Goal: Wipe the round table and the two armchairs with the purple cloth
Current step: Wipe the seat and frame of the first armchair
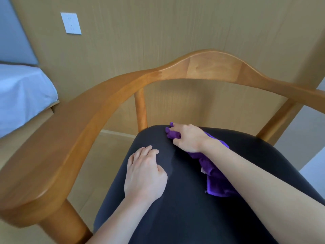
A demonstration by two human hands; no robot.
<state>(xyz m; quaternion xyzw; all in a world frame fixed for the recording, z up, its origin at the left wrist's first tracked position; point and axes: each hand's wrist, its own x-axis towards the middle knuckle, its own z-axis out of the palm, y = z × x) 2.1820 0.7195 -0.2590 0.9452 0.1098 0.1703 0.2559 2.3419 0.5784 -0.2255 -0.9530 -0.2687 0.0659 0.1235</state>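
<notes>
A wooden armchair (207,67) with a curved back rail and a dark padded seat (184,217) fills the view. My right hand (188,138) presses the purple cloth (216,180) onto the far part of the seat, fingers closed over a bunched end. The rest of the cloth trails back under my right forearm. My left hand (144,175) lies flat on the seat's left side, fingers together, holding nothing. A faint damp streak shows on the seat between the two hands.
The chair's broad left armrest (44,166) juts toward me at lower left. A wood-panelled wall (158,32) with a white switch plate (70,23) stands close behind. A bed with white sheet (21,95) is at the left.
</notes>
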